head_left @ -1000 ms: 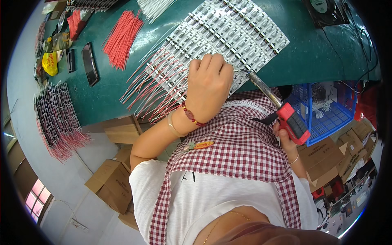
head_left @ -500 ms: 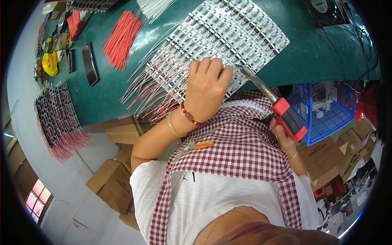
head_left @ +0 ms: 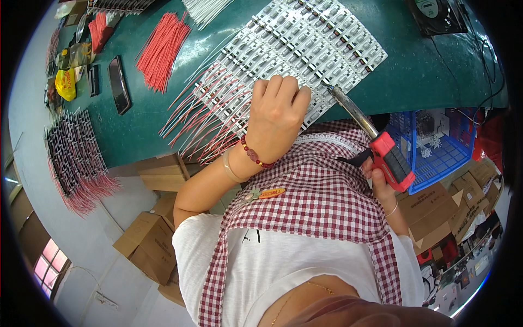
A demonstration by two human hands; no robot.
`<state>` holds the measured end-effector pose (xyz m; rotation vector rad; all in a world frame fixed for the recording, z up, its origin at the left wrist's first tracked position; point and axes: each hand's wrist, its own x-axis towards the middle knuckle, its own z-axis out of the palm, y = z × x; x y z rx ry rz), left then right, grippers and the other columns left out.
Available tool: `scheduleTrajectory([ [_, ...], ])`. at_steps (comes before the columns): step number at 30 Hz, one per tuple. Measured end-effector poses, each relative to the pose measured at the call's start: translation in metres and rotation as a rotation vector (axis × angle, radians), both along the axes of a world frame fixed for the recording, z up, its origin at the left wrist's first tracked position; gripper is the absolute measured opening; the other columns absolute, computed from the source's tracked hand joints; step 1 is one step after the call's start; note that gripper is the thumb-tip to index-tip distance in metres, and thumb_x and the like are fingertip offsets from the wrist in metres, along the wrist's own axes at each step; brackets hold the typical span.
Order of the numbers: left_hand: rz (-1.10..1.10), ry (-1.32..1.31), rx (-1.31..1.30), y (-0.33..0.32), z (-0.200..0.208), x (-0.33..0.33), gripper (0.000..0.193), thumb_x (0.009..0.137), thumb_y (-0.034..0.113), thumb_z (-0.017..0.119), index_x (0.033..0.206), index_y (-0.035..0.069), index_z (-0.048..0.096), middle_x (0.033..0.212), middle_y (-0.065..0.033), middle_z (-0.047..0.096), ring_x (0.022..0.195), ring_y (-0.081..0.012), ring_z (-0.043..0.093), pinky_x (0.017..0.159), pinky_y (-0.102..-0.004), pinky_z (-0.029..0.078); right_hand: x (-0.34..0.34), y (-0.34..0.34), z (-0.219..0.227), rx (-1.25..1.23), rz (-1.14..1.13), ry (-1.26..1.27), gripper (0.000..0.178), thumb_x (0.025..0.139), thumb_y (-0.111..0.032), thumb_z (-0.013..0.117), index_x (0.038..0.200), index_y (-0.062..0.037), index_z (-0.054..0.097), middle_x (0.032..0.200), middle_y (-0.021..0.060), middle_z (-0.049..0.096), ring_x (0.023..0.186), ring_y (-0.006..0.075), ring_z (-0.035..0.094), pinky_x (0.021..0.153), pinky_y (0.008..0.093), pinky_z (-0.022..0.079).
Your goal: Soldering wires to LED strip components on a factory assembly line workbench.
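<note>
A white panel of small circuit boards (head_left: 327,38) lies at an angle on the green table, with red and white wires (head_left: 204,122) trailing off its left side. Over its near part rests my left hand (head_left: 278,109), fingers curled down and closed; whatever they pinch is hidden beneath them. My right hand (head_left: 381,185) grips a soldering iron (head_left: 392,161) by its red and black handle, partly behind it. The iron's metal shaft slants up and left, its tip over the panel just right of my left hand.
Bundles of red wires (head_left: 163,52) and white wires (head_left: 206,10) lie beyond the panel. A phone (head_left: 119,84) is on the left, and a stack of wired boards (head_left: 76,155) sits at the table's left edge. A blue basket (head_left: 441,158) stands at right; a dark device (head_left: 436,16) with cables occupies the far right.
The soldering iron has shifted slightly to the right with my right hand, its tip now a little farther from my left fingers. My left hand has hardly moved.
</note>
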<state>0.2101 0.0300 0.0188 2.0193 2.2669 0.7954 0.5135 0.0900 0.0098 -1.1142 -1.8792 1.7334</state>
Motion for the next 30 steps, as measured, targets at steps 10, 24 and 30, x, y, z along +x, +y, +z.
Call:
scheduleTrajectory([
  [10, -0.016, 0.022, 0.025, 0.001, 0.001, 0.005, 0.010, 0.076, 0.005, 0.067, 0.085, 0.009, 0.065, 0.075, -0.0021, 0.048, 0.073, -0.0196, 0.051, 0.070, -0.0350, 0.037, 0.017, -0.003, -0.005, 0.120, 0.025, -0.056, 0.033, 0.087, -0.032, 0.070, 0.092, 0.0003, 0.068, 0.079, 0.0091, 0.064, 0.066, 0.0200, 0.063, 0.060, 0.0304, 0.048],
  [24, -0.025, -0.014, 0.008, 0.002, -0.001, 0.008, 0.011, 0.076, 0.004, 0.071, 0.082, 0.009, 0.063, 0.075, -0.0039, 0.047, 0.073, -0.0216, 0.051, 0.069, -0.0359, 0.037, 0.015, -0.003, -0.009, 0.185, 0.094, -0.155, 0.026, 0.085, -0.026, 0.070, 0.092, -0.0007, 0.069, 0.083, 0.0105, 0.065, 0.067, 0.0216, 0.065, 0.060, 0.0315, 0.050],
  [30, -0.020, -0.039, 0.008, 0.002, -0.001, 0.008, 0.011, 0.075, 0.004, 0.071, 0.081, 0.008, 0.062, 0.075, -0.0048, 0.047, 0.073, -0.0228, 0.051, 0.069, -0.0363, 0.037, 0.018, -0.003, -0.004, 0.040, 0.035, -0.037, 0.024, 0.084, -0.023, 0.070, 0.091, -0.0005, 0.068, 0.081, 0.0107, 0.065, 0.065, 0.0233, 0.064, 0.059, 0.0325, 0.049],
])
